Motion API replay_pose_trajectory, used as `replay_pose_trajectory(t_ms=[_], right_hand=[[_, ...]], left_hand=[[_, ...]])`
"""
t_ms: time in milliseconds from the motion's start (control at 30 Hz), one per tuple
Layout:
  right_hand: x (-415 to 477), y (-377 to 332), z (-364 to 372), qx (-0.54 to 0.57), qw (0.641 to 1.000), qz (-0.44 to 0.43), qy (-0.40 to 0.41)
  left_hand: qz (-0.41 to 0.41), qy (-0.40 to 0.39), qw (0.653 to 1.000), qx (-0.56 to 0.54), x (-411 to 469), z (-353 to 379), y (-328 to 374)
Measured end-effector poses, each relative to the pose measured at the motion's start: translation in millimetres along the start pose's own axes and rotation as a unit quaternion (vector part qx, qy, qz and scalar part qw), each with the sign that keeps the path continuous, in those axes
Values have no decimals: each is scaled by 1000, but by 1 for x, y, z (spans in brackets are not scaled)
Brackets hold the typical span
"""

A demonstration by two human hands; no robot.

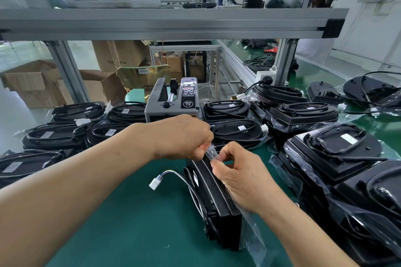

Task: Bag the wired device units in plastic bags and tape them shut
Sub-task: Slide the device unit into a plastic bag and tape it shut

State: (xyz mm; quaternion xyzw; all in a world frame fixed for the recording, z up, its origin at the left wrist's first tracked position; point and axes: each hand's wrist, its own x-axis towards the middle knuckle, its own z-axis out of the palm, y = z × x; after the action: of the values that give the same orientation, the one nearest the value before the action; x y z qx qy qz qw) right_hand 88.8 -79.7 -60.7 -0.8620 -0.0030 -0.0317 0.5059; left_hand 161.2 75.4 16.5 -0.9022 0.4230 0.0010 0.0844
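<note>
A black wired device unit stands on its edge on the green mat, in the middle of the view. Its black cable ends in a white connector lying to its left. A clear plastic bag hangs along the unit's right side and trails toward me. At the unit's far top edge, my left hand and my right hand both pinch the crumpled top of the bag between fingers and thumb. Whether tape is on the bag cannot be told.
A grey tape dispenser machine stands just beyond my hands. Bagged black units are stacked on the right, more units lie on the left. An aluminium shelf beam crosses overhead. Cardboard boxes sit behind on the left.
</note>
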Motion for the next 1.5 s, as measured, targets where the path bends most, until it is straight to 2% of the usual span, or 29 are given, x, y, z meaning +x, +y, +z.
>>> replay_pose_trajectory(t_ms=[133,333,400,467,500,533,567,667,733,833,933,1100,1267,1467,1500], right_hand=[[-1,-1,-1,-2,1000,3,-3],[0,-1,0,-6,1000,-1,13],[0,1,-1,-16,1000,-7,14],[0,3,-2,-18,1000,-17,13],[0,3,-2,-18,999,-25,13],[-1,4,-2,-19,999,-33,13],[-1,3,-2,-20,999,-40,14],[-1,3,-2,-20,999,-43,11],[-1,2,-2,-22,999,-42,10],[-2,2,-2,-21,999,-44,14],[-2,2,-2,-20,999,-46,15],[-1,3,-2,-21,999,-47,15],[-1,4,-1,-22,998,-52,13],[-2,3,-1,-15,999,-50,10],[-2,3,-2,-12,999,-50,8]], left_hand=[[-1,-4,1000,-30,-2,2,-4],[-50,37,992,-107,-13,0,-16],[-77,59,980,-173,-20,3,-23],[-136,109,949,-264,-27,12,-35],[-187,145,919,-315,-29,20,-41],[-247,184,875,-372,-32,30,-47],[-309,221,815,-438,-34,42,-52],[-437,267,592,-622,-33,77,-53],[-462,253,487,-697,-26,91,-49],[-461,229,370,-774,-13,93,-46],[-456,230,295,-807,-4,92,-47],[-462,246,254,-813,5,89,-50],[-478,260,242,-803,19,85,-50],[-497,342,223,-766,31,85,-45],[-492,354,228,-762,29,83,-43]])
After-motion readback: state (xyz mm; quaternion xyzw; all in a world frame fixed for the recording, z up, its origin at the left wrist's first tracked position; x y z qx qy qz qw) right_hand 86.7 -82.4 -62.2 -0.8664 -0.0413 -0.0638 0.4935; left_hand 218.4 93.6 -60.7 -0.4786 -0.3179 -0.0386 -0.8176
